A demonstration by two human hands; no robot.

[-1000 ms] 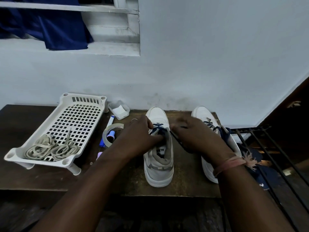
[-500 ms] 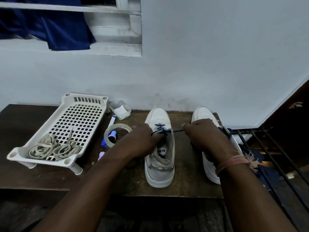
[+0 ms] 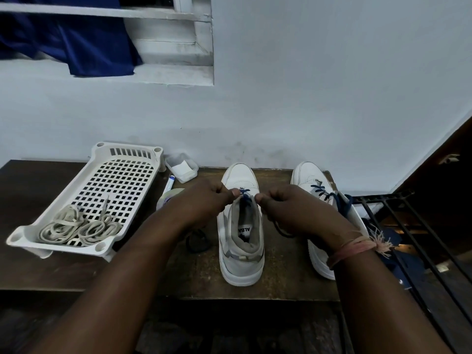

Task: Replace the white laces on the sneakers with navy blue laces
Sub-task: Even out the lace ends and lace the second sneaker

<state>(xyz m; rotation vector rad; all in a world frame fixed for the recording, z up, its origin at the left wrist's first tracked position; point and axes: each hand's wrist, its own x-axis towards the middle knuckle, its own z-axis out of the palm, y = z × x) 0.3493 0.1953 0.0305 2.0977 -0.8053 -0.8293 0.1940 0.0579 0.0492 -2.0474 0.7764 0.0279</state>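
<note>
Two white sneakers stand toes to the wall on the dark table. The left sneaker (image 3: 240, 241) carries a navy lace (image 3: 244, 195) threaded near its toe end. My left hand (image 3: 204, 200) pinches one end of that lace at the tongue's left side. My right hand (image 3: 288, 208) pinches the other end at the right, and a slack loop hangs below it. The right sneaker (image 3: 310, 182) is laced in navy, partly hidden behind my right wrist. The old white laces (image 3: 79, 227) lie coiled in the white basket (image 3: 132, 152).
A tape roll (image 3: 169, 195), a marker (image 3: 169, 181) and a small clear container (image 3: 181, 167) sit between basket and left sneaker. A black metal rack (image 3: 398, 226) borders the table on the right. The wall runs right behind the shoes. The table's front edge lies under my forearms.
Both hands have drawn together over the left sneaker's tongue; the lace that was stretched out to the right now hangs slack under my right hand.
</note>
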